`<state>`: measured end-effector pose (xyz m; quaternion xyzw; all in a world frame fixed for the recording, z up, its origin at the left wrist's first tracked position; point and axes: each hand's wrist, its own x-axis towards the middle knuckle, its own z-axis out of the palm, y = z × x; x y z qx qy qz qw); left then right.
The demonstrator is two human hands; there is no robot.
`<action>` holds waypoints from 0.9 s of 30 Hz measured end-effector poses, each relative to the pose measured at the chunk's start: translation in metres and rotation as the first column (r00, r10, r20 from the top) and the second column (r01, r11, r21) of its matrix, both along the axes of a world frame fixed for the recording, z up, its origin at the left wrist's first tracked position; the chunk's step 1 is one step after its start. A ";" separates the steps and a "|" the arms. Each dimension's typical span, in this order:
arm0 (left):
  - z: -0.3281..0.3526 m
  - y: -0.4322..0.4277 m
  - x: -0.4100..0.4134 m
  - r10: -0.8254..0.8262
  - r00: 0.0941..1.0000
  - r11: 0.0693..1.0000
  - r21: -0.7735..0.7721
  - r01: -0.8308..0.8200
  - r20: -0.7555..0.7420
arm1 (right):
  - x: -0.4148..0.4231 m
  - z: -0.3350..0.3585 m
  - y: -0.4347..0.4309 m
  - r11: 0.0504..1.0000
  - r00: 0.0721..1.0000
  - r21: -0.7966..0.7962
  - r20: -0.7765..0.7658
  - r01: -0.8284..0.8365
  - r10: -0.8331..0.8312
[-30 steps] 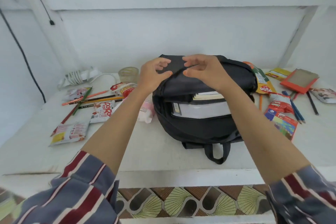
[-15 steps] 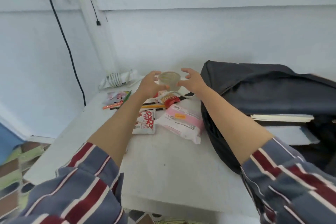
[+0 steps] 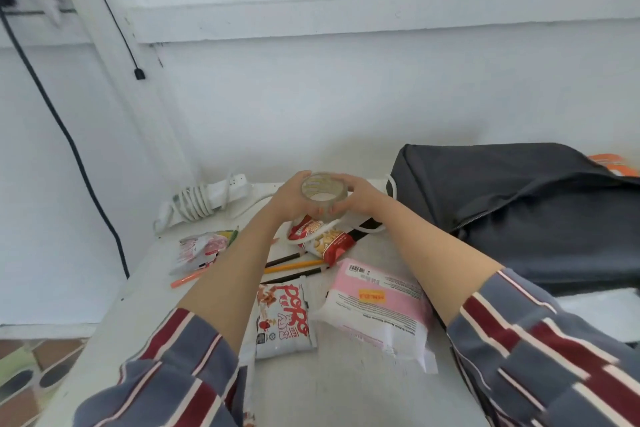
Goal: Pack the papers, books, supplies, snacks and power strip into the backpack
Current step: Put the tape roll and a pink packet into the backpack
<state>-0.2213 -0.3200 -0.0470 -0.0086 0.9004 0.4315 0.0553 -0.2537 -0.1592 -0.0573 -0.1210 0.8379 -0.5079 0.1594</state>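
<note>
**Tape roll held in both hands, backpack off to the right**

From the left: the power strip lies with its cord bundled at the back of the table, and a loose white cord trails under the hands and across the red snack bag. The left hand and right hand cup the tape roll from either side, fingers curled round its rim, holding it up over the snack bag, well apart from the backpack. The backpack lies at the right with its flap sagging over the opening. The likely trouble is a slick roll gripped only at the rim slipping on the way across. With both hands busy nothing lifts the flap, so the roll may catch there or drop among the snacks.
</note>
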 end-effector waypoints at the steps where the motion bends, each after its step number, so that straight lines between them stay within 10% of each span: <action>1: -0.002 -0.001 -0.003 -0.001 1.000 1.000 -0.019 0.001 -0.018 | -0.002 -0.003 0.001 1.000 1.000 0.015 -0.002 0.004 -0.004; 27: 0.101 0.125 0.137 -0.004 0.928 0.959 0.261 0.109 -0.372 | 0.151 0.099 0.153 0.954 0.955 -0.298 -0.269 0.041 -0.125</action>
